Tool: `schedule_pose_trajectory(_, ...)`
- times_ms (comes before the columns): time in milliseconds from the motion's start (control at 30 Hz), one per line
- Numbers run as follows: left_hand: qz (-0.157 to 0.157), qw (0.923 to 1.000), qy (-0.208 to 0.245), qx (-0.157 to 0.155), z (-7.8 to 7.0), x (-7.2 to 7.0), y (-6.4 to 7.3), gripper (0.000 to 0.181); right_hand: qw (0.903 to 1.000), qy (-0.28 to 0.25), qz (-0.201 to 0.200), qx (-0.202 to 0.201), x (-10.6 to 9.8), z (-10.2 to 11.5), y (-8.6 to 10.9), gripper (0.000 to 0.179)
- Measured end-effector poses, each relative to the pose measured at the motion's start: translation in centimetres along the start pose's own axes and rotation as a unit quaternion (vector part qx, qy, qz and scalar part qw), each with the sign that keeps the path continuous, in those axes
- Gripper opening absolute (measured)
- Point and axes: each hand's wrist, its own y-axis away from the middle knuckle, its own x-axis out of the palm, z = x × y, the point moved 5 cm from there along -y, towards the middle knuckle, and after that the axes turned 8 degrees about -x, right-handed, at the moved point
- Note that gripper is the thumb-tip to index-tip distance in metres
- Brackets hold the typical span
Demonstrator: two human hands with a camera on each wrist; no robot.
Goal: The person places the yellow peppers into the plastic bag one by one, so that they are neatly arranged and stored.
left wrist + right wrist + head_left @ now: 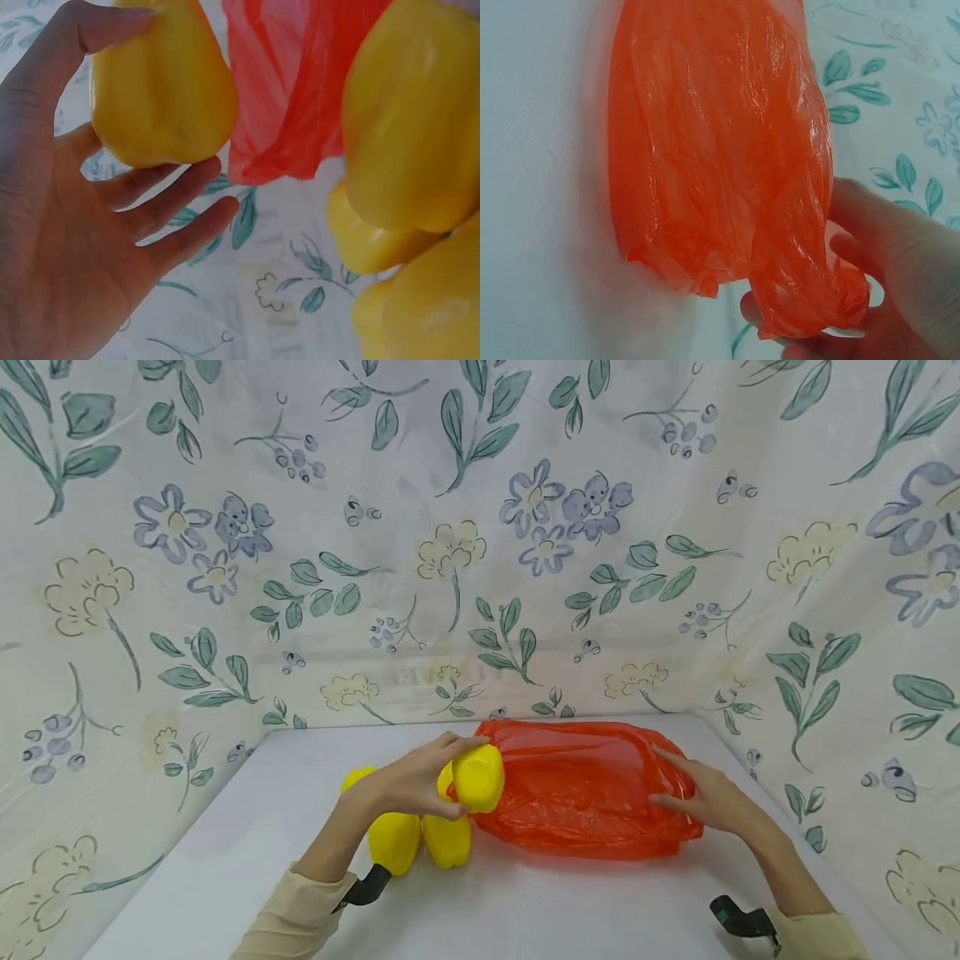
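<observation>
My left hand (416, 777) holds a yellow bell pepper (480, 778) at the left end of a red plastic bag (577, 789). In the left wrist view, the thumb presses one side of this pepper (165, 90) and the fingers reach round its far end. The bag lies sideways on the table, puffed out and wrinkled. Its right end is gripped by my right hand (712, 797), and the right wrist view shows the crumpled plastic (802, 292) between thumb and fingers. Several more yellow peppers (393, 843) sit under and beside the left forearm, partly hidden by it.
The white table (217, 827) ends at the back against a hanging floral cloth (450, 610), which also runs along both sides. A black camera mount (367, 887) sits at the left wrist, close to the peppers; another (738, 917) is at the right wrist.
</observation>
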Motion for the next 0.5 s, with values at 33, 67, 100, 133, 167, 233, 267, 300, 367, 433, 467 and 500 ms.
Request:
schedule_pose_trajectory(33, 0.005, 1.0000, -0.001, 0.005, -0.3, 0.2, -0.3, 0.086, 1.0000, -0.002, 0.005, 0.001, 0.1, 0.0, 0.0, 0.083)
schedule_pose_trajectory(67, 0.009, 0.9999, -0.001, 0.010, -0.6, 0.4, -0.6, 0.086, 0.9999, -0.004, 0.011, 0.001, 0.2, 0.0, 0.0, 0.082)
schedule_pose_trajectory(100, 0.014, 0.9998, -0.002, 0.016, -0.9, 0.6, -1.0, 0.086, 0.9999, -0.007, 0.015, 0.001, 0.2, 0.0, 0.0, 0.081)
schedule_pose_trajectory(133, 0.018, 0.9997, -0.002, 0.019, -1.2, 0.7, -1.3, 0.086, 0.9998, -0.010, 0.019, 0.001, 0.3, 0.0, 0.0, 0.080)
schedule_pose_trajectory(167, 0.021, 0.9995, -0.005, 0.023, -1.5, 0.9, -1.6, 0.086, 0.9997, -0.013, 0.021, -0.002, 0.3, 0.0, 0.0, 0.078)
schedule_pose_trajectory(233, 0.027, 0.9990, -0.010, 0.033, -2.0, 1.2, -2.2, 0.087, 0.9995, -0.017, 0.023, -0.008, 0.3, 0.1, 0.0, 0.076)
schedule_pose_trajectory(267, 0.030, 0.9987, -0.013, 0.038, -2.3, 1.4, -2.5, 0.087, 0.9995, -0.019, 0.024, -0.010, 0.3, 0.1, 0.0, 0.075)
schedule_pose_trajectory(300, 0.034, 0.9984, -0.014, 0.043, -2.5, 1.6, -2.8, 0.088, 0.9994, -0.021, 0.024, -0.012, 0.3, 0.1, -0.1, 0.075)
schedule_pose_trajectory(367, 0.040, 0.9977, -0.018, 0.052, -3.0, 2.0, -3.4, 0.088, 0.9993, -0.025, 0.026, -0.011, 0.3, 0.1, 0.0, 0.074)
schedule_pose_trajectory(433, 0.044, 0.9971, -0.021, 0.059, -3.5, 2.4, -4.0, 0.087, 0.9992, -0.027, 0.028, -0.007, 0.3, 0.0, 0.0, 0.074)
schedule_pose_trajectory(467, 0.046, 0.9967, -0.020, 0.063, -3.7, 2.6, -4.3, 0.087, 0.9991, -0.029, 0.029, -0.004, 0.3, -0.1, 0.0, 0.073)
schedule_pose_trajectory(500, 0.048, 0.9965, -0.019, 0.066, -3.9, 2.8, -4.6, 0.087, 0.9991, -0.030, 0.029, -0.001, 0.3, -0.1, 0.0, 0.073)
